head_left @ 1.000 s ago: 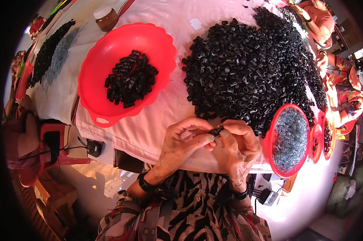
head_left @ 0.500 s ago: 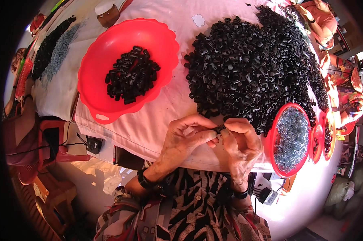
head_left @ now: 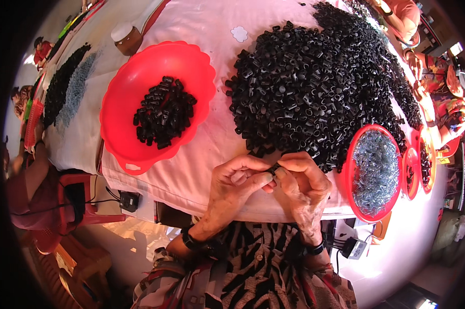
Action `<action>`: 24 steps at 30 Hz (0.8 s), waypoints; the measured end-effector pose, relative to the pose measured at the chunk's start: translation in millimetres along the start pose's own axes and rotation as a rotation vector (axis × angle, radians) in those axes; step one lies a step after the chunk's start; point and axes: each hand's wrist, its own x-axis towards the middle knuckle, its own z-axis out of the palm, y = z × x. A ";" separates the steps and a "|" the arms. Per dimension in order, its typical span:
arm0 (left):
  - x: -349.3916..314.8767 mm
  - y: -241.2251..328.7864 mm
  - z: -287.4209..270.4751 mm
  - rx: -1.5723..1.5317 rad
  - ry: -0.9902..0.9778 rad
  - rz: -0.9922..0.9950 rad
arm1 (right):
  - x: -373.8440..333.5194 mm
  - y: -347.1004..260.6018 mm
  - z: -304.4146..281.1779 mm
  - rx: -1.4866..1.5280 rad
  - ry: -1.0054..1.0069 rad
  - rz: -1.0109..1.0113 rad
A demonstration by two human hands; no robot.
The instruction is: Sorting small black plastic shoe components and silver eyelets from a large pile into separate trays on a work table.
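My left hand (head_left: pixel 238 184) and my right hand (head_left: pixel 303 184) meet over the table's near edge, fingertips pinched together on a small black plastic piece (head_left: pixel 274 168). Fingers cover most of that piece, so its full shape is hidden. Just beyond my hands spreads a big heap of short, hollow black plastic caps (head_left: pixel 309 92). To the left, a red scalloped basin (head_left: pixel 121 103) holds a smaller pile of black pieces (head_left: pixel 165 113). On my right stands a red-rimmed oval bowl (head_left: pixel 349 193) full of small clear bluish parts (head_left: pixel 375 172).
A brown jar with a white lid (head_left: pixel 127 40) stands behind the basin. A flat white cutout (head_left: pixel 239 34) lies on the pink tablecloth (head_left: pixel 191 180). Smaller red bowls (head_left: pixel 411 172) sit at the right edge. Other people (head_left: pixel 443 118) sit along the right and left sides.
My view has shifted slightly, so the basin appears a little lower and more to the left. Both hands stay pinched together, with the small piece more hidden by the fingers.
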 end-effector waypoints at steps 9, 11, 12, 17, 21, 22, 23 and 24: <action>-0.6 4.8 -0.6 -0.047 -0.013 -0.028 | 2.2 -3.5 -3.4 -0.418 -0.070 -0.276; -0.9 5.1 -0.8 0.044 0.053 -0.004 | 4.9 -4.8 -1.3 -0.479 -0.124 -0.375; -0.8 6.6 0.7 0.046 0.050 -0.005 | 5.1 -4.7 -2.6 -0.521 -0.155 -0.384; -1.0 12.8 7.9 -0.016 0.065 -0.102 | 3.9 0.5 0.2 -0.609 -0.124 -0.432; -0.6 11.9 3.9 -0.019 0.044 -0.110 | 3.4 8.4 3.7 -0.629 -0.056 -0.535; -0.6 11.2 3.6 -0.017 0.046 -0.117 | 3.9 8.8 3.1 -0.630 -0.057 -0.530; -0.4 10.5 3.3 -0.016 0.047 -0.124 | 4.7 8.4 2.1 -0.662 -0.051 -0.580; -0.6 11.0 3.6 -0.017 0.052 -0.127 | 5.1 7.0 1.7 -0.691 -0.046 -0.631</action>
